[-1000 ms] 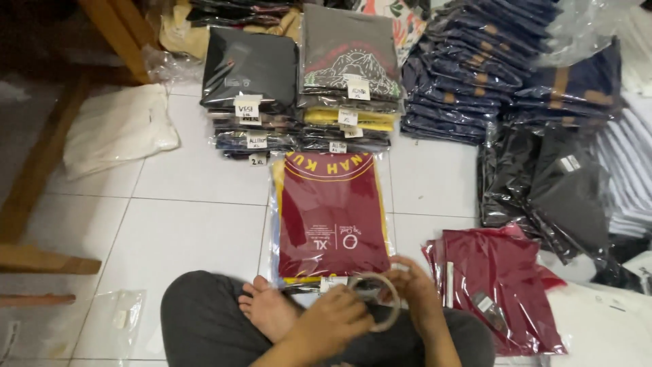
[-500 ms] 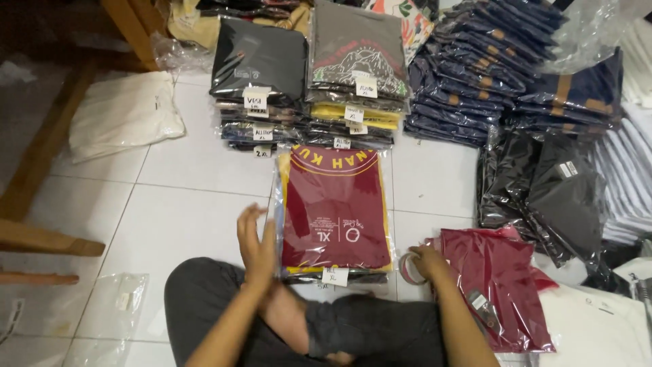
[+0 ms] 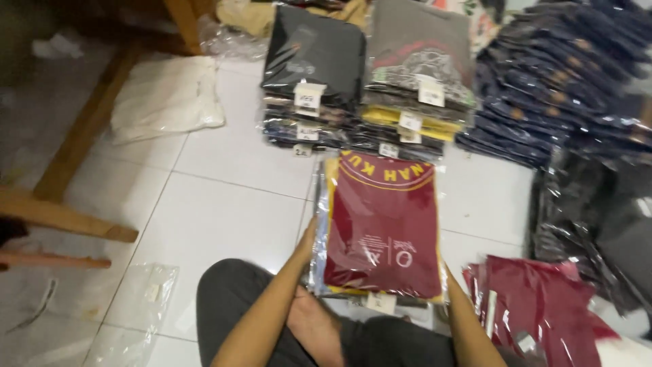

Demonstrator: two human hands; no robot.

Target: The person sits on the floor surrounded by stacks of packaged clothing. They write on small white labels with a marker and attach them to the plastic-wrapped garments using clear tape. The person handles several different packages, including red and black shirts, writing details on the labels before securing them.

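White tile floor (image 3: 224, 204) all around, and dead centre sits a stack of bagged maroon shirts (image 3: 380, 228) with white tags, left hand (image 3: 307, 241) clamped on its left edge, right hand (image 3: 443, 289) mostly hidden on the right edge, grip unclear, dark bagged piles (image 3: 312, 75) above, red bags (image 3: 543, 306) lower right.

White tiled floor (image 3: 224, 204) (glossy, grey grout), wooden furniture legs (image 3: 75, 143) at left.

Garment stockroom or packing area: stacks of bagged folded shirts (image 3: 367, 81) with size tags, navy pile (image 3: 543, 95), loose plastic bags (image 3: 142, 299), white tiled floor (image 3: 224, 197).
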